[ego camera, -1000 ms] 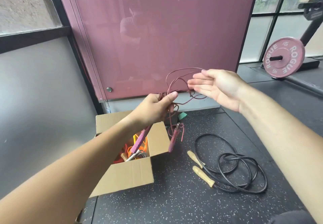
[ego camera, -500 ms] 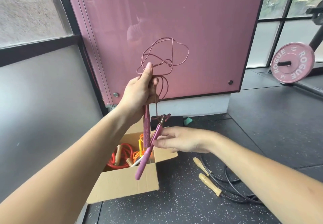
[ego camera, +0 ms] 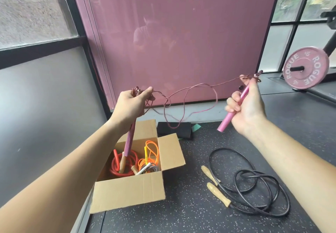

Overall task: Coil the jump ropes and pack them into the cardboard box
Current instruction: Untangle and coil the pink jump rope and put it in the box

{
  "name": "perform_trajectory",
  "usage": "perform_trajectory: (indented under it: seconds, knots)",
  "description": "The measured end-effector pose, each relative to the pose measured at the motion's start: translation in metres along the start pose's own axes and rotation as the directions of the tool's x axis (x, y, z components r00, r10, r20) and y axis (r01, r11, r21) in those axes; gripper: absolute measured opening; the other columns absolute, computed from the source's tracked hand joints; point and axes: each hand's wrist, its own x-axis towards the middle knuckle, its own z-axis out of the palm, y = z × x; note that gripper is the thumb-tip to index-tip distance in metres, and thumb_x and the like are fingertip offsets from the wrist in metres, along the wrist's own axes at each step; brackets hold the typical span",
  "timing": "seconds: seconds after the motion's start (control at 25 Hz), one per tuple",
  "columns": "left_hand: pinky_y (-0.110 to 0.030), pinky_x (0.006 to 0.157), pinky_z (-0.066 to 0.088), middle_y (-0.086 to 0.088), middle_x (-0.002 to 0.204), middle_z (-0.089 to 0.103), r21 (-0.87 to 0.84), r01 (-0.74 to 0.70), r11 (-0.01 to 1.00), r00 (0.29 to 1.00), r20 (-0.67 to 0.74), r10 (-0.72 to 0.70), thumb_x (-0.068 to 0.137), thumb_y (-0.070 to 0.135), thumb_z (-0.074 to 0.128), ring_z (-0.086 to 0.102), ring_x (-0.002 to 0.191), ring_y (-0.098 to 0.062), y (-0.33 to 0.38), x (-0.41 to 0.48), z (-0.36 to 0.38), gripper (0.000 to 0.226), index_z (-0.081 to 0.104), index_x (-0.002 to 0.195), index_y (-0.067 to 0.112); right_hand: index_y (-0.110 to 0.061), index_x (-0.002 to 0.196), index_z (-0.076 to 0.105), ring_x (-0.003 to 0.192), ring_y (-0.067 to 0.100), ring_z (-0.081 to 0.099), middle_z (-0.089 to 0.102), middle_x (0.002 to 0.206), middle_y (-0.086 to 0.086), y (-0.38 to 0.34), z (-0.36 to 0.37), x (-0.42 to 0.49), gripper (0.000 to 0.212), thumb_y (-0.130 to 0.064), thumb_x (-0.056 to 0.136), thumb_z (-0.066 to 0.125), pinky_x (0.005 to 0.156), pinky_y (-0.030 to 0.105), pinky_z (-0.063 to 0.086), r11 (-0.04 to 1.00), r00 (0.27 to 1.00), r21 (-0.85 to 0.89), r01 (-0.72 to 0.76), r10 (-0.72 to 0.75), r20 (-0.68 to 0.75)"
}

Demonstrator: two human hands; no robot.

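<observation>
Left hand (ego camera: 132,103): we see its fingers curled round the top of one pink handle (ego camera: 129,142) and a small bunch of gathered cable; the thumb lies straight along the top; the handle hangs below the palm, over the open box.
Right hand (ego camera: 245,109): we see its fingers wrapped round the second pink handle (ego camera: 234,109), held aslant; the lower end sticks out under the hand, the upper end rises past the fingertips to where the cable joins.
Pink jump rope (ego camera: 192,89): held in the air between the two hands; its thin, dull-pink cable sags in loose loops, twisted and tangled near the left hand and pulled straighter toward the right.
Cardboard box (ego camera: 131,191): on the speckled floor (ego camera: 181,214) with its flaps open; inside we make out a coiled red rope (ego camera: 116,162) and an orange rope (ego camera: 151,152).
Black jump rope (ego camera: 209,162): loosely looped on the floor to the right of the box, apart from it; its wooden handles (ego camera: 219,194) lie side by side.
Background: a pink panel (ego camera: 181,33); a pink weight plate (ego camera: 305,68) at far right.
</observation>
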Motion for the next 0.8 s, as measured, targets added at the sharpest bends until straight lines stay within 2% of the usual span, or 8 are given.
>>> perform_trajectory:
  seconds: [0.12,0.2,0.28,0.4,0.48,0.64,0.72,0.8]
  knots:
    - [-0.032,0.059,0.032,0.005,0.052,0.037,0.012,-0.015,1.0,1.0,0.005,0.015,0.087,0.043,0.077,0.029,0.054,-0.019,-0.007,0.004,-0.007,0.048,0.055,0.07,0.004,-0.033,0.091,0.052,0.04,0.009,0.019,0.03,0.058,-0.007,-0.017,-0.019,0.018,0.019,-0.045,0.103,0.043,0.041,0.022,0.019,0.989,1.0,0.144,-0.026,0.027,-0.001]
    - [-0.032,0.058,0.03,0.003,0.055,0.035,-0.002,-0.017,1.0,1.0,0.021,0.017,0.084,0.041,0.081,0.027,0.056,-0.02,-0.01,0.004,-0.006,0.044,0.057,0.07,0.006,-0.032,0.088,0.049,0.04,0.009,0.019,0.031,0.059,-0.008,-0.026,-0.031,0.03,0.023,-0.049,0.102,0.043,0.041,0.022,0.021,0.985,0.999,0.168,-0.029,0.035,-0.03]
    - [-0.03,0.058,0.033,0.01,0.05,0.042,-0.036,0.013,0.999,1.0,-0.02,-0.014,0.089,0.032,0.077,0.03,0.056,-0.02,-0.007,0.001,-0.002,0.034,0.067,0.076,0.003,-0.03,0.079,0.049,0.037,0.009,0.021,0.034,0.052,-0.008,-0.033,-0.045,0.039,0.039,-0.061,0.101,0.038,0.041,0.021,0.022,0.987,0.99,0.154,-0.044,0.063,-0.124]
    - [-0.032,0.063,0.036,-0.003,0.061,0.041,-0.065,0.022,0.998,0.996,-0.081,-0.027,0.087,0.027,0.079,0.033,0.064,-0.025,-0.004,0.0,-0.001,0.027,0.064,0.076,0.008,-0.025,0.069,0.049,0.03,0.01,0.021,0.031,0.041,-0.008,-0.037,-0.066,0.046,0.054,-0.068,0.099,0.036,0.039,0.019,0.021,0.996,0.949,0.029,-0.079,0.084,-0.303]
    - [-0.026,0.058,0.041,-0.001,0.06,0.039,-0.068,0.016,0.998,0.996,-0.091,-0.022,0.086,0.024,0.08,0.035,0.058,-0.021,0.0,0.0,-0.002,0.03,0.059,0.067,0.013,-0.025,0.072,0.058,0.03,0.011,0.019,0.028,0.039,-0.009,-0.038,-0.078,0.048,0.058,-0.07,0.098,0.032,0.041,0.021,0.02,0.99,0.937,-0.114,-0.083,0.039,-0.347]
    - [-0.029,0.06,0.04,0.006,0.052,0.038,-0.168,-0.003,0.986,0.997,-0.075,-0.01,0.087,0.018,0.078,0.032,0.049,-0.013,0.006,0.0,0.001,0.026,0.07,0.062,0.02,-0.013,0.086,0.069,0.04,0.014,0.026,0.033,0.042,-0.005,-0.033,-0.099,0.044,0.084,-0.085,0.088,0.026,0.049,0.028,0.026,0.859,0.963,-0.464,-0.216,0.109,-0.247]
    - [-0.03,0.06,0.039,0.006,0.051,0.035,-0.207,-0.011,0.978,0.997,-0.08,-0.006,0.087,0.016,0.076,0.03,0.045,-0.012,0.008,0.001,0.002,0.02,0.069,0.069,0.014,-0.012,0.092,0.065,0.046,0.015,0.026,0.032,0.05,-0.004,-0.028,-0.099,0.039,0.082,-0.086,0.085,0.031,0.053,0.032,0.027,0.821,0.975,-0.525,-0.222,0.191,-0.113]
    - [-0.03,0.06,0.038,0.008,0.049,0.035,-0.244,0.007,0.97,0.992,-0.117,-0.036,0.089,0.017,0.074,0.03,0.042,-0.011,0.008,0.004,0.006,0.013,0.069,0.081,0.008,-0.013,0.095,0.063,0.047,0.013,0.026,0.033,0.055,-0.006,-0.022,-0.088,0.032,0.069,-0.077,0.092,0.036,0.056,0.032,0.027,0.809,0.971,-0.566,-0.162,0.231,0.053]
